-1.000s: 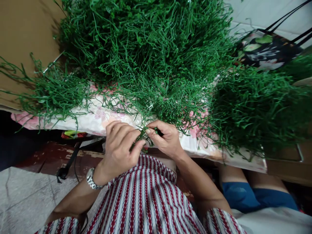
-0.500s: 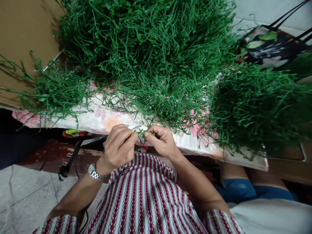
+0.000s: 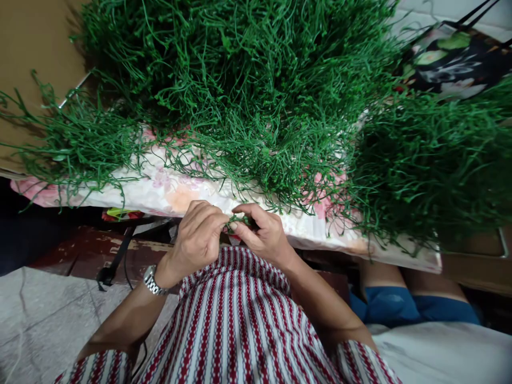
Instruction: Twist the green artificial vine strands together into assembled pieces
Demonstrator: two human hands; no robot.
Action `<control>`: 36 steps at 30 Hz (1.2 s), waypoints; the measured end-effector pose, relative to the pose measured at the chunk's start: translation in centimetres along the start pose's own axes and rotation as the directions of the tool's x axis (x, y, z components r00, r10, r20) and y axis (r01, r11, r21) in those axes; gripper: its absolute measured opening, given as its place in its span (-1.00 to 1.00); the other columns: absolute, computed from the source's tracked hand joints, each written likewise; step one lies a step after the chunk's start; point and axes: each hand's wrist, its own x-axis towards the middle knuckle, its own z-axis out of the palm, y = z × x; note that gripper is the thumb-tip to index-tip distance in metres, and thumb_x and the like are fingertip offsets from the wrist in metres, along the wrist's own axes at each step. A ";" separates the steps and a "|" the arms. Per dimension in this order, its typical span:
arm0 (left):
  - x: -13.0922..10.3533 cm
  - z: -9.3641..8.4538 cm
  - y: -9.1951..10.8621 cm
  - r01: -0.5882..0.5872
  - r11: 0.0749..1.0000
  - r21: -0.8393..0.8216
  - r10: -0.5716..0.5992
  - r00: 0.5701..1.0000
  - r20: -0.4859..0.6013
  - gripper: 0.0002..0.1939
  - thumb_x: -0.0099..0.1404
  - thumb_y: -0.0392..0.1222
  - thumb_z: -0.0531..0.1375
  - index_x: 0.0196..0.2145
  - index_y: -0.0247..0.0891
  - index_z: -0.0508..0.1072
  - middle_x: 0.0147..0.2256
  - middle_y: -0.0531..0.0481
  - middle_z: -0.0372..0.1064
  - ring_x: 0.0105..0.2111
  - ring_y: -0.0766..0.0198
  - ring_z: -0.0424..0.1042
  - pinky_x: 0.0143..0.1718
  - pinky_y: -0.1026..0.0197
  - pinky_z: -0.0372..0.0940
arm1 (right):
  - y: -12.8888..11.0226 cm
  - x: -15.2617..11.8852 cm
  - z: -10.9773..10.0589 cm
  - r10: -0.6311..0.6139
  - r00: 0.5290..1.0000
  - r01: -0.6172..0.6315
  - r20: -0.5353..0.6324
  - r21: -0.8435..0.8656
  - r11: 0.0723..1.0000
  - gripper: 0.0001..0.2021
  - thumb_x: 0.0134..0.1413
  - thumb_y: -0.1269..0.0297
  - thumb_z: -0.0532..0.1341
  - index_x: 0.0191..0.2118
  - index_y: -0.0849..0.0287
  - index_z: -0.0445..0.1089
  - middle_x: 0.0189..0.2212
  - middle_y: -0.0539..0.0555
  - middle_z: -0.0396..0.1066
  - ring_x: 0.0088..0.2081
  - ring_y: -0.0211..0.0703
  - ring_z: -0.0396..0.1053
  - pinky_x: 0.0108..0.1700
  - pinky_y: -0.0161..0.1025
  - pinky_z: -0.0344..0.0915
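- While both hands meet at the near edge of the work surface, the left hand point(image 3: 198, 237) and the right hand point(image 3: 264, 234) pinch one small green sprig point(image 3: 237, 220) between their fingertips.
- Left hand: fingers curled inward, thumb and forefinger closed on the left end of the sprig; a metal wristwatch point(image 3: 151, 280) sits on the wrist.
- Right hand: forefinger extended over the top, thumb below — closed on the right end of the same sprig.
- Sprig location: held just above the lap, touching both hands, just in front of the floral cloth point(image 3: 180, 194) and apart from the main heap.
- Main heap of green strands point(image 3: 240, 90): piled high on the floral cloth, with loose ends trailing over the cloth's near edge.
- Second heap point(image 3: 428, 165): lies to the right, beside the main one.
- Cardboard sheet point(image 3: 28, 58): lies at the far left, under the outlying strands.
- Floral bag point(image 3: 452, 58): rests at the upper right — dark fabric, with black straps.
- Striped shirt point(image 3: 236, 325): red and white, fills the lower centre.
- A second person's knees in blue shorts point(image 3: 404, 306) show at the lower right, below the cloth.
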 end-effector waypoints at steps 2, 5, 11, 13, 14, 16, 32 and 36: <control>0.0 0.0 0.1 -0.001 0.999 -0.041 0.001 1.000 -0.005 -0.82 0.18 -0.47 0.06 -0.31 -0.26 0.33 -0.42 -0.06 0.35 -0.35 0.24 0.33 -0.26 0.11 0.28 | -0.1 -0.1 0.0 -0.032 0.999 0.031 0.031 0.034 0.999 -0.81 0.11 0.30 0.18 -0.18 0.28 0.37 -0.41 0.05 0.43 -0.45 -0.33 0.33 -0.37 -0.39 0.25; 0.1 0.1 0.3 -0.020 0.998 -0.059 0.020 1.000 -0.008 -0.81 0.16 -0.49 0.07 -0.32 -0.26 0.32 -0.43 -0.04 0.34 -0.36 0.25 0.33 -0.27 0.12 0.28 | 0.0 -0.3 0.0 -0.020 0.998 0.013 0.052 0.126 0.992 -0.87 0.14 0.33 0.14 -0.25 0.25 0.37 -0.43 0.03 0.43 -0.44 -0.34 0.36 -0.36 -0.41 0.27; 0.1 0.0 0.3 -0.088 0.992 0.087 0.083 0.995 0.051 -0.77 0.09 -0.53 0.08 -0.33 -0.28 0.33 -0.40 -0.07 0.35 -0.36 0.23 0.33 -0.22 0.06 0.29 | 0.6 -0.5 -0.5 -0.189 0.979 0.199 0.078 -0.146 0.969 -0.92 0.14 0.40 0.10 -0.30 0.23 0.33 -0.45 0.02 0.40 -0.44 -0.33 0.32 -0.39 -0.38 0.23; 0.2 -0.1 0.4 -0.102 0.986 0.129 0.094 0.993 0.067 -0.77 0.08 -0.53 0.07 -0.34 -0.28 0.33 -0.38 -0.08 0.35 -0.34 0.22 0.35 -0.15 0.02 0.28 | 0.7 -0.5 -0.9 -0.253 0.957 0.285 0.140 -0.306 0.908 -0.91 0.14 0.40 0.09 -0.30 0.23 0.33 -0.46 0.03 0.38 -0.45 -0.30 0.29 -0.41 -0.36 0.19; 0.2 -0.2 0.4 -0.108 0.984 0.144 0.097 0.992 0.077 -0.77 0.08 -0.53 0.06 -0.35 -0.27 0.33 -0.38 -0.07 0.36 -0.33 0.23 0.36 -0.12 0.00 0.27 | 0.7 -0.6 -1.0 -0.265 0.949 0.312 0.172 -0.376 0.873 -0.91 0.14 0.40 0.08 -0.31 0.22 0.33 -0.48 0.03 0.37 -0.46 -0.29 0.28 -0.43 -0.35 0.17; 0.3 -0.4 0.6 -0.114 0.980 0.163 0.097 0.989 0.110 -0.77 0.08 -0.52 0.05 -0.36 -0.26 0.33 -0.39 -0.05 0.36 -0.33 0.23 0.37 -0.08 -0.02 0.25 | 0.7 -0.6 -1.3 -0.259 0.941 0.334 0.220 -0.467 0.819 -0.90 0.13 0.40 0.07 -0.34 0.22 0.33 -0.50 0.03 0.34 -0.47 -0.27 0.25 -0.46 -0.33 0.14; -0.2 0.5 1.3 0.071 0.985 -0.157 -0.057 0.994 0.096 -0.83 0.20 -0.46 0.05 -0.31 -0.26 0.33 -0.39 -0.03 0.38 -0.35 0.27 0.34 -0.17 0.06 0.25 | 0.8 -1.3 0.3 -0.126 0.991 0.126 -0.038 -0.015 0.992 -0.88 0.04 0.49 0.08 -0.35 0.23 0.34 -0.52 0.01 0.33 -0.47 -0.30 0.28 -0.41 -0.34 0.23; 0.0 0.6 1.6 0.161 0.977 -0.138 -0.140 0.979 0.150 -0.86 0.23 -0.28 0.11 -0.22 -0.25 0.33 -0.34 -0.06 0.39 -0.29 0.21 0.34 -0.16 0.05 0.23 | 0.9 -1.6 0.4 -0.167 0.986 0.165 -0.007 -0.117 0.979 -0.90 0.10 0.43 0.07 -0.34 0.21 0.31 -0.50 0.03 0.33 -0.43 -0.26 0.30 -0.37 -0.32 0.25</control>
